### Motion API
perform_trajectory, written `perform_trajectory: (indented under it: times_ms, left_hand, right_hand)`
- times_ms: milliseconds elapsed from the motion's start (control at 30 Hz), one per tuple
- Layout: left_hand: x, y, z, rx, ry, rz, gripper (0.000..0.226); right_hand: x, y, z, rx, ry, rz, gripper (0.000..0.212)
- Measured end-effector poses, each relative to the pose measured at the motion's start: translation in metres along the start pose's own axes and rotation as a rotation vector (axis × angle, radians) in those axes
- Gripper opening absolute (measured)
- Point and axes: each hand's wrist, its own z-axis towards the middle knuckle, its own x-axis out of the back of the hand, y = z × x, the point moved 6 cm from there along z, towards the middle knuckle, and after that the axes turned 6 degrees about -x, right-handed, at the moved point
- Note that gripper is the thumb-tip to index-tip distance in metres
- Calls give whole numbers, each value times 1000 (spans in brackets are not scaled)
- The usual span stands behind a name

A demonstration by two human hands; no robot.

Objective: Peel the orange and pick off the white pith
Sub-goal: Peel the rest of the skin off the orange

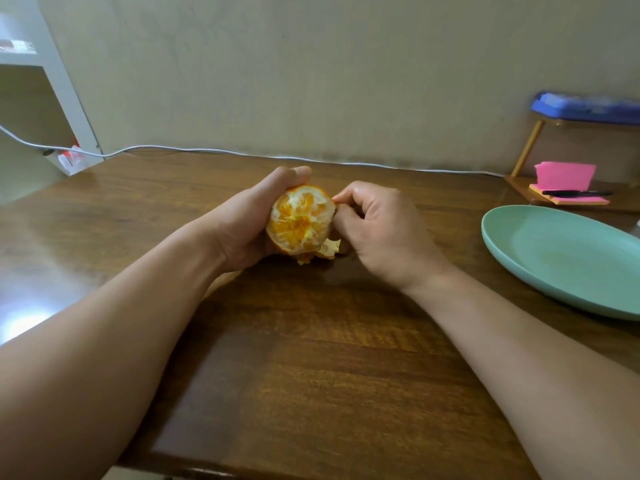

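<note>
Over the middle of the desk [311, 358], a little toward its far edge, the person holds the orange [299, 220] just off the wood between both hands. The left hand [249, 220] cups it from the left side and from behind, fingers wrapped round the back and the thumb laid over the top. I take it this steadies the fruit and turns its bared face up toward the person. That face is stripped, showing segments under patches of white pith, while the peel [313, 189] remains along the top and lower rims. A torn flap [327, 252] hangs underneath. The right hand [377, 226] presses close against the orange's right side, fingers curled in, thumb and forefinger pinched on the edge of the peel there. Whether they have skin or only pith is too small to tell. The pinch sits right at the torn rim, likely because that gives the best purchase. Near the right edge of the desk lies a green plate [554, 265], probably meant for the fruit or scraps. Toward the far right corner a pen [575, 193] rests on pink sticky notes [564, 174].
</note>
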Motion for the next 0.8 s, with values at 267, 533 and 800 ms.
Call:
perform_trajectory:
  times_ms: [267, 533, 800]
  left_hand:
    - [5, -5, 6, -8, -20, -64, 52]
    - [17, -1, -1, 30, 14, -256, 60]
    - [23, -2, 4, 14, 209, -328, 58]
  right_hand:
    - [0, -2, 2, 89, 98, -174, 11]
    - [-6, 24, 9, -286, 26, 385, 19]
    - [-15, 22, 4, -133, -190, -106, 22]
